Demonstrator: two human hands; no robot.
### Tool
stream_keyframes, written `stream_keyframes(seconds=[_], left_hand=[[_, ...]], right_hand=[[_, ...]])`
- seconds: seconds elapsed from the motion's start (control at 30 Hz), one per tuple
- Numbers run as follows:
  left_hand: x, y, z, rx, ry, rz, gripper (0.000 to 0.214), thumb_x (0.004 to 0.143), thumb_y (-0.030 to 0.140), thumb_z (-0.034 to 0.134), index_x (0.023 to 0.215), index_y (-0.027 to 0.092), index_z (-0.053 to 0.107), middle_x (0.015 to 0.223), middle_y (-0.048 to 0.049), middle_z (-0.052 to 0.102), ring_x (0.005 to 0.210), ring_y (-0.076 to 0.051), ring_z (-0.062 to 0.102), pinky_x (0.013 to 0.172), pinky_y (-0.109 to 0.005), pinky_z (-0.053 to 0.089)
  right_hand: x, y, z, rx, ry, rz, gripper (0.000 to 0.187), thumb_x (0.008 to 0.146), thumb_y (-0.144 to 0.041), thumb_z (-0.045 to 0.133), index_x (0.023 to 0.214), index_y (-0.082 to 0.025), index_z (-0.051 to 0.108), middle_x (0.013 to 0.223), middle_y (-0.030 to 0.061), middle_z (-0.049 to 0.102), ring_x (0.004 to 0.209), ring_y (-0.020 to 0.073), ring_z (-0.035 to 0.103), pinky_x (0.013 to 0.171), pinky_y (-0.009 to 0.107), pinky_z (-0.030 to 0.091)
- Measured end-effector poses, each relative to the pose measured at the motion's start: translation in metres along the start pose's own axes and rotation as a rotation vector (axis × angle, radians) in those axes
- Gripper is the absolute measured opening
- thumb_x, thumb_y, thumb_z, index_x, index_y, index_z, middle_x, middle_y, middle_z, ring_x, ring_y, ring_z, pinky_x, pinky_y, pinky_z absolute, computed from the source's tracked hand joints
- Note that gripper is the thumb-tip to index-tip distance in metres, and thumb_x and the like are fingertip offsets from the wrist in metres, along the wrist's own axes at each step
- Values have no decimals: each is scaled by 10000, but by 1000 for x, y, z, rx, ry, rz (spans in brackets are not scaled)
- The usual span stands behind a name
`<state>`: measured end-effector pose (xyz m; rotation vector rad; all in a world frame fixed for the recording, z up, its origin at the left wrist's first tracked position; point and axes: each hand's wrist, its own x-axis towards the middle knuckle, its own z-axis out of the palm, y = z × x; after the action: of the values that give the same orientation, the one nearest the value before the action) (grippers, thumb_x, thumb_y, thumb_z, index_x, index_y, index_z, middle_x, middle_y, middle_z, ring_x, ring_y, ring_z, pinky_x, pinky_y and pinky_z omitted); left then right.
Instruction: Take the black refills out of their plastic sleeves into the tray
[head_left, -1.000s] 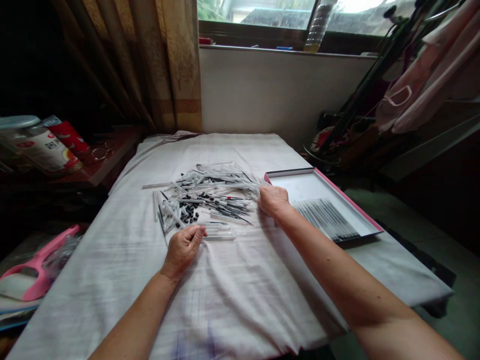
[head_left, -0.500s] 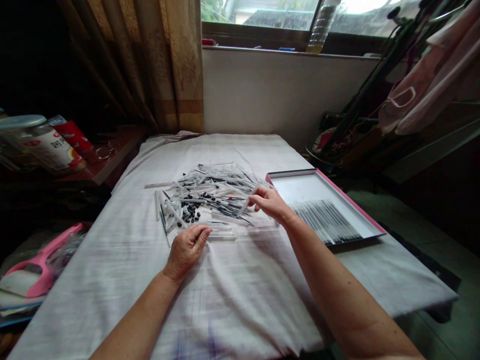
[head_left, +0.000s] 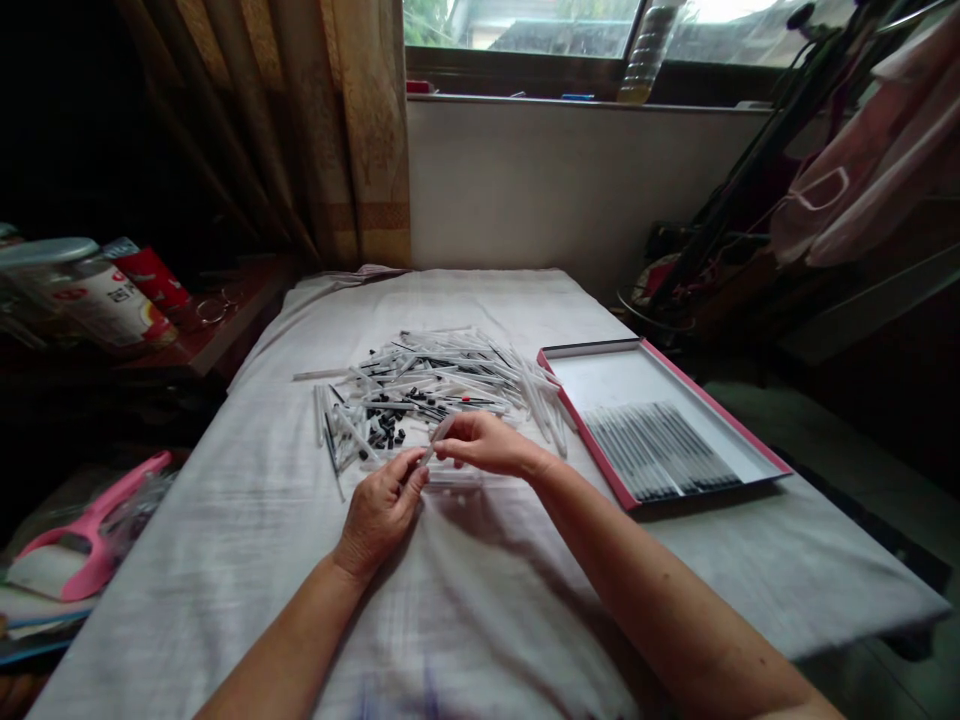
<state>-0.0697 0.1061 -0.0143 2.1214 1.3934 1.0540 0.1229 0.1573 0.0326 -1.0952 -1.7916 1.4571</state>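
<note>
A clear plastic pen barrel (head_left: 437,438) slants between my hands, pinched in the fingers of my right hand (head_left: 487,443). Its lower end meets the thumb and forefinger of my left hand (head_left: 381,512), which are pressed together. Whatever else the left fingers hold is hidden. Just beyond lies a loose heap of clear pen barrels (head_left: 457,350) and dark thin refills. Small black plugs (head_left: 386,430) are scattered at its near left side. A few more barrels lie partly hidden behind my hands.
On the right, a shallow pink-edged box (head_left: 600,362) holds a neat row of pens (head_left: 660,450). A white cloth (head_left: 262,480) covers the table. Pink-handled scissors (head_left: 94,520) and a labelled jar (head_left: 97,300) are off to the left, by the curtain (head_left: 367,150).
My right hand has moved left and nearer from beside the box, bringing the pen barrel to my left fingertips. My left hand has stayed nearly in place.
</note>
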Motion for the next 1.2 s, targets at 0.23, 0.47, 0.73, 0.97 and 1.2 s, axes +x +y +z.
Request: stream_keyframes(seconds=[0.23,0.47,0.73,0.97,1.2], left_hand=[[1,-2,0,-12,38,-103,241,905,362,482,1019,213,634,879,-44,739,749,-183,702,698,-280,545],[0,-5,2,-108,19,-147,319,931,378,436,1153,203,585,833,-26,727,566,-138,655,613,-260,541],[1,1,-2,-129,1,-151,224,929,356,444,1036,214,581,871,-30,723,649,-149,677,666,-268,538],[-1,-1,0,-116,-7,-142,227,921,368,456,1042,219,578,883,-43,723,732,-175,685,733,-298,543],[0,2,-1,-46,-15,-105,228,908,373,483,1023,228,615,878,-34,727,774,-185,693,747,-282,538]], right_hand=[[22,-7,-76,-1069,486,146,291,907,-287,538,1151,-227,684,1239,95,648,1084,224,607,883,311,458],[43,15,-100,-1357,300,283,353,943,-378,460,1144,-192,683,1201,139,667,1111,277,588,914,386,445],[30,-1,-109,-1205,610,-42,469,883,-91,405,1303,-161,599,1337,119,596,1213,245,517,1026,357,382],[-16,2,-60,-392,849,-240,297,888,-365,528,1044,-182,702,911,73,719,772,191,639,762,331,518],[-42,-1,-11,211,727,-234,403,831,-576,595,840,-194,722,641,12,637,534,114,531,454,225,401]])
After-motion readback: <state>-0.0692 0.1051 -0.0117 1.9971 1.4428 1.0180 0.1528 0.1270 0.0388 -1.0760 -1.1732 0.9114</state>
